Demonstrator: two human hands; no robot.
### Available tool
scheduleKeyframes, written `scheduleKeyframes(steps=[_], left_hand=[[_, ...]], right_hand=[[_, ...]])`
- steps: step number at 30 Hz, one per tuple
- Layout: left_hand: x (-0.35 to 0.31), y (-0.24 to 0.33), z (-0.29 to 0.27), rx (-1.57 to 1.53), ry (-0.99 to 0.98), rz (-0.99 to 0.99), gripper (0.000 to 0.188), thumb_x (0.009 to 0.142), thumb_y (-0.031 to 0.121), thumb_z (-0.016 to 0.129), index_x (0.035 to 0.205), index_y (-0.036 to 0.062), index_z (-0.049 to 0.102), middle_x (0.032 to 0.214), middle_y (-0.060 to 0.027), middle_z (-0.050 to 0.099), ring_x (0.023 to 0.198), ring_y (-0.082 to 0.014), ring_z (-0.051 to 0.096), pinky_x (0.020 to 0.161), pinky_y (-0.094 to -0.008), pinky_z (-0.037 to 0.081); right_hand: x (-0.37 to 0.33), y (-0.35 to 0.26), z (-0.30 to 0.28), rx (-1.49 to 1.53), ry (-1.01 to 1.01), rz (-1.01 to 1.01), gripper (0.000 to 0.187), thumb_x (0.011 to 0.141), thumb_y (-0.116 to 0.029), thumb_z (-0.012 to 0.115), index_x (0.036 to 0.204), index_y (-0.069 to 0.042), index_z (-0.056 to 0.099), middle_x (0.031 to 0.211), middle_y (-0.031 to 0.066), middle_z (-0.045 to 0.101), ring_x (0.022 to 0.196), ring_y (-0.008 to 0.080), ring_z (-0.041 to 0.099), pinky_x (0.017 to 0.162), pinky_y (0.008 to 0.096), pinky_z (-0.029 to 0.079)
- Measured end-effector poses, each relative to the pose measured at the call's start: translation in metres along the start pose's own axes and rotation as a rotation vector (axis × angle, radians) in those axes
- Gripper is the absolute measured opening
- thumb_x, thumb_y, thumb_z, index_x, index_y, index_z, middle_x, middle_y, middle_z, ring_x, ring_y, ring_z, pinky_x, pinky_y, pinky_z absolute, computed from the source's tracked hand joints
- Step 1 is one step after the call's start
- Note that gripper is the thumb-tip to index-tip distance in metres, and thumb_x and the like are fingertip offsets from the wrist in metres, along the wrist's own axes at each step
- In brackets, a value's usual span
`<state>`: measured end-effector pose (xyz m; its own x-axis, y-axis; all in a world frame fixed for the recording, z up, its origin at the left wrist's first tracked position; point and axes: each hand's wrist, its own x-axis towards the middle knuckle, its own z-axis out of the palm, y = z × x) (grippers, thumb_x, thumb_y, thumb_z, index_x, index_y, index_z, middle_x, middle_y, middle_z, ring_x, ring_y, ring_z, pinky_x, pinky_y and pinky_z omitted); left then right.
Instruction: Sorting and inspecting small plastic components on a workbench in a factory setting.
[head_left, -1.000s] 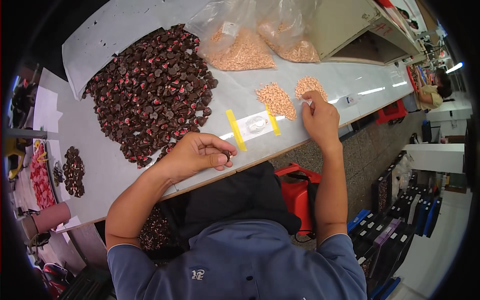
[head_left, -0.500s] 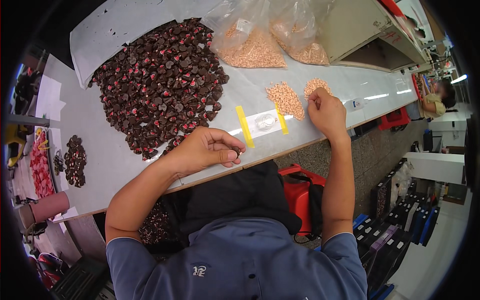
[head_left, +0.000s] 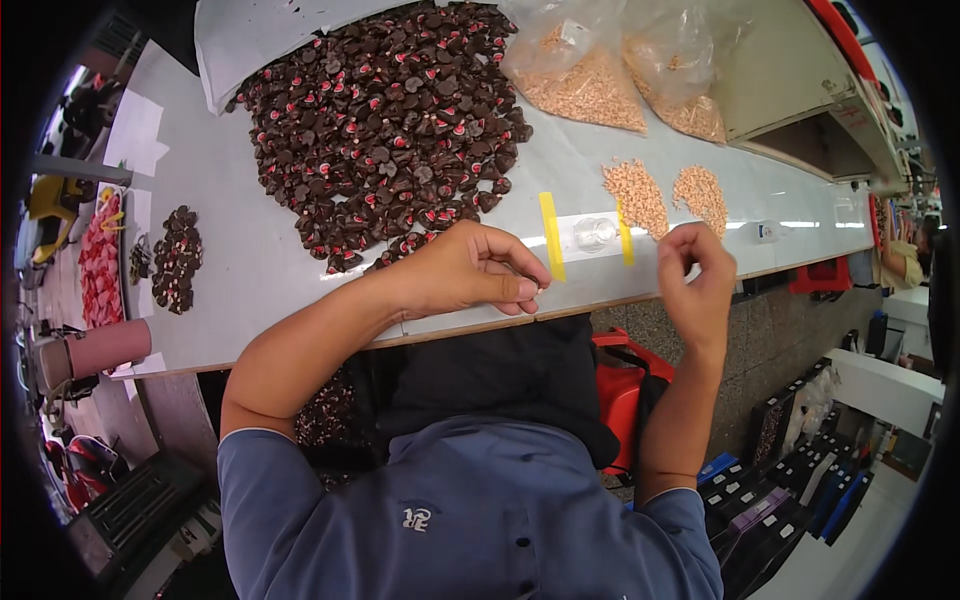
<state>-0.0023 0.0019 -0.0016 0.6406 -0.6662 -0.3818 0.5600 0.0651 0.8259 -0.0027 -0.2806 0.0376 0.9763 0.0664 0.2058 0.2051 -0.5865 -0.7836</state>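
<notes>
Near the table's front edge, my left hand (head_left: 482, 272) is closed around a small dark piece, mostly hidden by the fingers, with a pale speck showing at the fingertips. A large heap of dark brown pieces (head_left: 385, 130) with red-and-white marks lies just beyond it. My right hand (head_left: 698, 280) is raised over the front edge, thumb and forefinger pinched together. What it holds, if anything, is too small to make out. It is nearest to two little piles of beige bits, one pile (head_left: 637, 197) left of the other pile (head_left: 702, 198).
Yellow tape (head_left: 552, 238) borders a white card with a clear round thing (head_left: 596, 234) on it. Behind stand a clear bag of beige bits (head_left: 590, 88), a second bag (head_left: 692, 108) and a pale open box (head_left: 800, 90). A small dark pile (head_left: 178, 262) lies at the left.
My right hand has drawn back from the right-hand beige pile toward the table's front edge. My left hand keeps its closed hold. The whole view has shifted, with the table now higher and further right.
</notes>
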Motion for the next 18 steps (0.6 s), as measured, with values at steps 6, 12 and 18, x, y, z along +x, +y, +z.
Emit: scheduleKeyframes(steps=[6,12,18], left_hand=[[-0.004,0.001,-0.001,0.024,-0.024,-0.039,0.023,0.09,0.016,0.071,0.103,-0.0026,0.068,0.094,-0.0109,0.071,0.084,-0.0168,0.07,0.072,-0.0269,0.058],[-0.005,0.001,0.0,0.001,-0.038,-0.021,0.022,0.089,0.014,0.072,0.102,-0.0021,0.068,0.09,-0.0102,0.072,0.081,-0.0156,0.071,0.069,-0.0256,0.057],[-0.005,0.001,0.0,-0.015,-0.034,-0.015,0.021,0.09,0.016,0.072,0.1,-0.0018,0.068,0.092,-0.0107,0.072,0.083,-0.0154,0.07,0.071,-0.0264,0.057]], right_hand=[[-0.022,-0.027,0.058,0.087,-0.303,-0.239,0.006,0.079,0.002,0.065,0.081,-0.001,0.06,0.06,0.0034,0.059,0.05,0.0099,0.056,0.047,0.0237,0.043],[-0.024,-0.03,0.065,0.102,-0.308,-0.232,0.006,0.08,0.002,0.067,0.082,-0.001,0.062,0.062,0.0044,0.06,0.05,0.0104,0.056,0.047,0.0239,0.043],[-0.028,-0.035,0.062,0.184,-0.283,-0.208,0.007,0.081,0.001,0.068,0.087,-0.001,0.064,0.065,0.0046,0.061,0.054,0.0109,0.057,0.05,0.024,0.044]])
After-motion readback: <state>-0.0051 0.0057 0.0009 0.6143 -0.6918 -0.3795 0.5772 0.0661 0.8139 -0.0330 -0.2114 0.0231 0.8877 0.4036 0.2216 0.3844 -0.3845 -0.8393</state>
